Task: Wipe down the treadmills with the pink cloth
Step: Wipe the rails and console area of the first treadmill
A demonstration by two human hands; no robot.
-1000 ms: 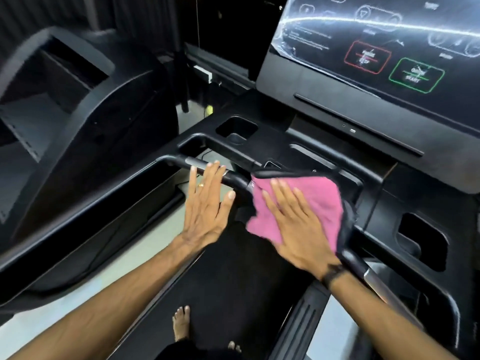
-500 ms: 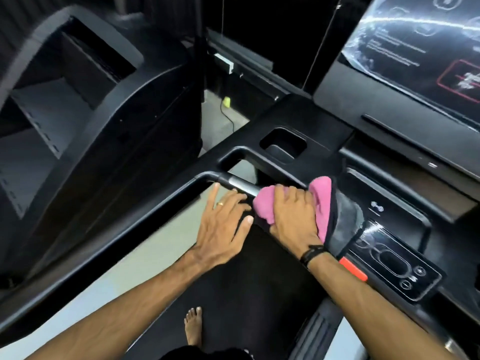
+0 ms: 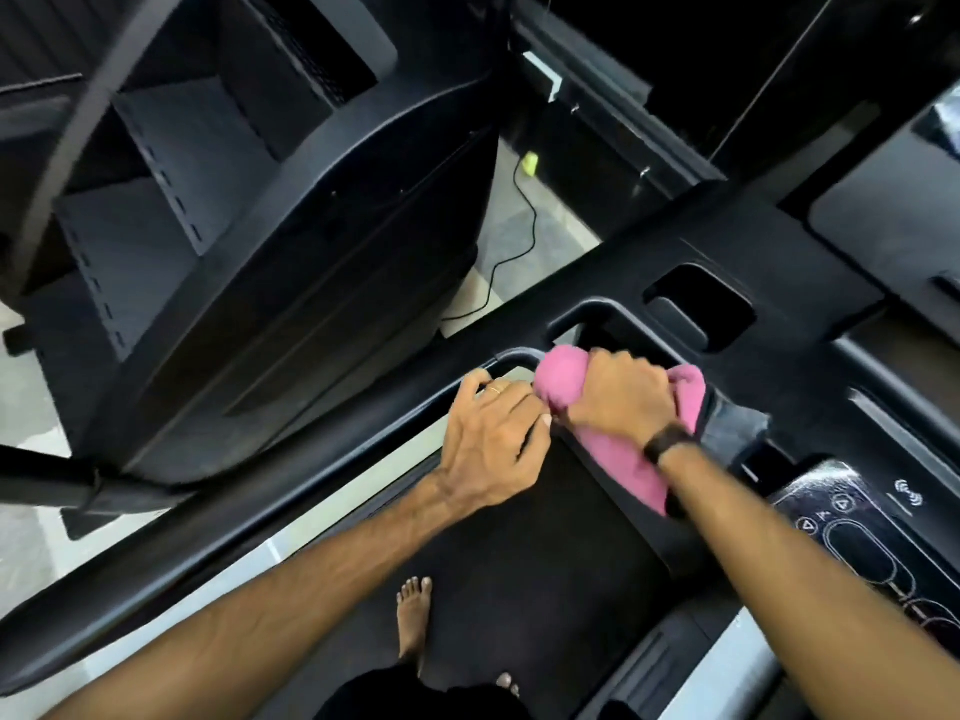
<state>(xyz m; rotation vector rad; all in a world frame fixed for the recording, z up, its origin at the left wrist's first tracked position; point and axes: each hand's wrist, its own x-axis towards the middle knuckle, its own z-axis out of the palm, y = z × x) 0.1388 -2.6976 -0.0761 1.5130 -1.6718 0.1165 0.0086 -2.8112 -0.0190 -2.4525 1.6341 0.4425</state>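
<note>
My right hand grips the pink cloth, which is wrapped round the treadmill's front handlebar near its left corner. A grey part of the cloth hangs off to the right of my wrist. My left hand rests on the same bar just left of the cloth, fingers curled over the bar, thumb touching the pink fabric. The black treadmill console spreads behind the bar, and the belt lies below my arms.
A second black machine stands to the left across a strip of light floor with a cable. A cup recess sits in the console. The control panel is at the right. My bare foot stands on the belt.
My right hand has gone from pressing flat on the cloth to gripping it round the bar and has slid left. My left hand has curled onto the bar. The view has swung left.
</note>
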